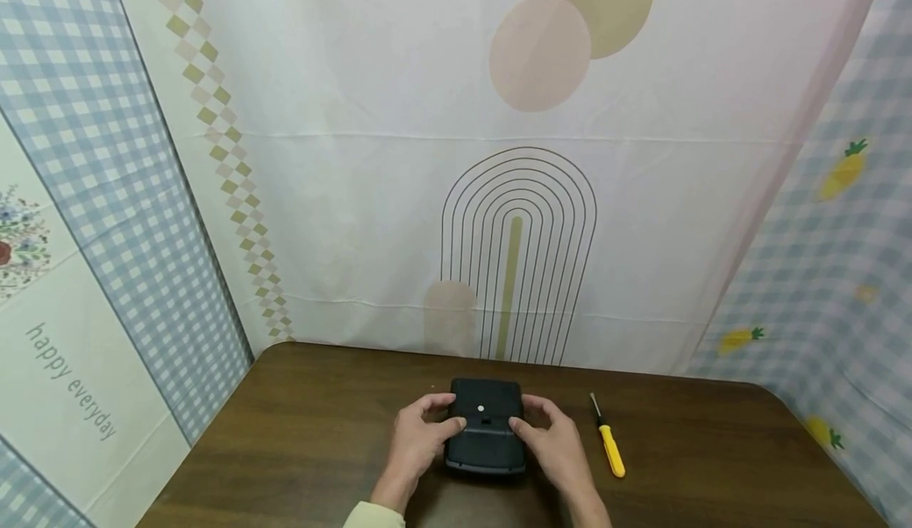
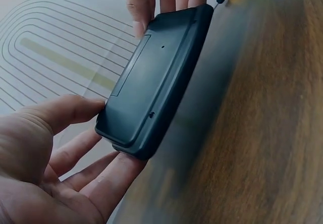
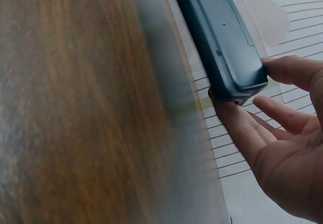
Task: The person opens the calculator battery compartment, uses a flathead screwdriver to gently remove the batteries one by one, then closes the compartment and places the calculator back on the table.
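Observation:
A flat black plastic device (image 1: 492, 450), shaped like a desk calculator, is held between both hands with its panelled side facing up. A small white dot (image 1: 480, 408) and a dark notch (image 1: 487, 422) mark that side. My left hand (image 1: 419, 439) grips its left edge, thumb on the top face and fingers round the side and underneath. On the opposite edge, my right hand (image 1: 557, 442) holds it the same way. In the left wrist view the device (image 2: 146, 72) shows a rectangular panel outline and small holes; its underside is hidden.
To the right of the right hand lies a screwdriver (image 1: 610, 449) with a yellow handle, its metal tip pointing away. The brown wooden table (image 1: 299, 433) ends at a patterned white cloth (image 1: 356, 195) behind. Checked cloths hang on both sides.

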`<state>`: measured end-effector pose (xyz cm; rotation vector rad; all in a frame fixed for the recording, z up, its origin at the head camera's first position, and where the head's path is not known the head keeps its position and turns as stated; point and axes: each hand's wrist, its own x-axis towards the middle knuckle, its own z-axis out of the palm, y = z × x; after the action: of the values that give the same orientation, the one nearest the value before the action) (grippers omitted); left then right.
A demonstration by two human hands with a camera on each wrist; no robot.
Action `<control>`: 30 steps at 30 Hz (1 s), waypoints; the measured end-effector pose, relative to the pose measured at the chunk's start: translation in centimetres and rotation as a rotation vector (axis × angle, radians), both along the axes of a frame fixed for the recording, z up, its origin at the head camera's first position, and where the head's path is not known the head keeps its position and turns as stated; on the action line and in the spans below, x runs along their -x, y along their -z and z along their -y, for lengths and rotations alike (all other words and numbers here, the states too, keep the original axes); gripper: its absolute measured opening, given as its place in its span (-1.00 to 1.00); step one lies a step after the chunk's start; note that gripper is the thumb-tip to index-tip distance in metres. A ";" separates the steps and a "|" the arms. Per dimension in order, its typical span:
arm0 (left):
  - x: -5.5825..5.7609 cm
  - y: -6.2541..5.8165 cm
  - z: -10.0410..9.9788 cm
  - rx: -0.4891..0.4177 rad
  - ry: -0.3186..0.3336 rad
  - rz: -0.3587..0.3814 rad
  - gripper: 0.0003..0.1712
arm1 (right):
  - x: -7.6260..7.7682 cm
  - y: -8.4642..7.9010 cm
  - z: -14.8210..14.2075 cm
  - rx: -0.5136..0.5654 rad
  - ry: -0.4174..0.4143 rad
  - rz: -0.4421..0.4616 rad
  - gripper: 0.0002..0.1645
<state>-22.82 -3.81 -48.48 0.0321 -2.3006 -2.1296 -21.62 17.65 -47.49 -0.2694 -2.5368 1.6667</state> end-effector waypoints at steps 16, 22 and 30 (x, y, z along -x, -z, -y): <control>-0.1 0.7 0.2 0.059 0.047 0.015 -0.49 | 0.0 0.5 -0.1 0.052 -0.062 0.112 -0.31; -0.1 0.8 0.2 0.094 0.048 0.004 -0.49 | 0.0 0.6 -0.2 0.044 -0.072 0.128 -0.34; -0.1 0.8 0.2 0.152 0.040 -0.009 -0.51 | 0.2 1.1 -0.3 0.011 -0.067 0.140 -0.36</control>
<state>-22.71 -4.02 -49.30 -0.0235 -2.4705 -1.9609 -21.83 17.99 -48.62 -0.3164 -2.6662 1.7445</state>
